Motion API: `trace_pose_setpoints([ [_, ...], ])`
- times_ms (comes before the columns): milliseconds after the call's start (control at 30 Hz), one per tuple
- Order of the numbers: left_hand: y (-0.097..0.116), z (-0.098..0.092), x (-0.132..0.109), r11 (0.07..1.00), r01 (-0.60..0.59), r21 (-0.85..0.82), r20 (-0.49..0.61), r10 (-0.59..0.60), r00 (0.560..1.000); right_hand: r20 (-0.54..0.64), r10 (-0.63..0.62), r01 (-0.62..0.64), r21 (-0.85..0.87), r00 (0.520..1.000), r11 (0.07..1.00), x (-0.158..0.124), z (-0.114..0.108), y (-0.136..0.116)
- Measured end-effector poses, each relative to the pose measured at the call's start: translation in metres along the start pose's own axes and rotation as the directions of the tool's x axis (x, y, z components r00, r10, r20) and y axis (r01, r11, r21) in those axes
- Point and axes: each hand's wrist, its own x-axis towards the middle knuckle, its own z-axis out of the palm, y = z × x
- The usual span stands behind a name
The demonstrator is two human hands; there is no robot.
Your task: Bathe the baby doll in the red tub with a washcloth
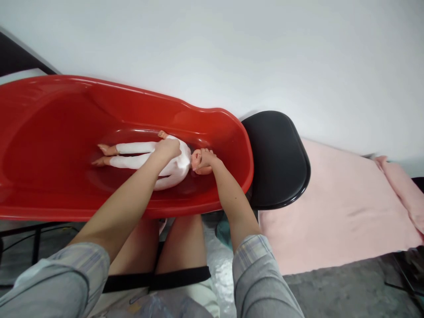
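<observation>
A doll (180, 167) is lying mid-frame, feet leftward; the right hand (207, 157) is clasping its head, the left hand (169, 149) is resting curled at its chest, grip unclear.

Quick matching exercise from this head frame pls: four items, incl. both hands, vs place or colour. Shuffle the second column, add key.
Column one
1. Doll
2. Left hand
3. Right hand
4. Seat

Column two
A. At the doll's head
B. Black, beside the end of the tub
C. Lying in the tub, in white
D. At the doll's chest

Right pairs
1-C, 2-D, 3-A, 4-B
</observation>
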Motion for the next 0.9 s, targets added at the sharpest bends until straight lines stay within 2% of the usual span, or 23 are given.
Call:
trace_pose_setpoints([
  [33, 0.000, -0.006, 0.002, 0.999, 0.034, 0.016, -0.079, -0.033, 0.996, 0.003, 0.001, -0.001, -0.003, 1.000, 1.000, 0.000, 0.000, 0.000],
  [133, 0.007, -0.005, 0.008, 0.997, -0.017, 0.075, -0.134, 0.027, 0.991, 0.003, -0.003, 0.003, 0.003, 1.000, 1.000, 0.000, -0.001, 0.000],
  [300, 0.023, 0.029, 0.015, 0.980, -0.153, 0.125, -0.077, 0.163, 0.984, 0.003, -0.020, 0.020, 0.001, 1.000, 1.000, -0.001, -0.002, -0.001],
  [400, 0.029, 0.043, 0.014, 0.960, -0.249, 0.128, -0.017, 0.253, 0.967, -0.009, -0.033, 0.033, -0.001, 0.999, 0.999, -0.001, -0.002, -0.001],
  [500, 0.032, 0.047, 0.010, 0.943, -0.304, 0.137, 0.021, 0.304, 0.953, -0.018, -0.037, 0.037, -0.007, 0.999, 0.999, 0.000, -0.001, 0.000],
  [633, 0.028, 0.047, 0.007, 0.943, -0.284, 0.173, 0.062, 0.278, 0.959, -0.012, -0.035, 0.035, -0.006, 0.999, 0.999, 0.000, -0.001, 0.000],
  [733, 0.022, 0.049, 0.002, 0.924, -0.313, 0.220, 0.090, 0.300, 0.950, -0.005, -0.028, 0.028, 0.005, 1.000, 1.000, 0.000, -0.002, -0.001],
  [900, 0.023, 0.054, -0.022, 0.914, -0.325, 0.242, 0.089, 0.312, 0.946, -0.010, -0.025, 0.025, 0.011, 1.000, 1.000, -0.001, -0.003, -0.002],
])
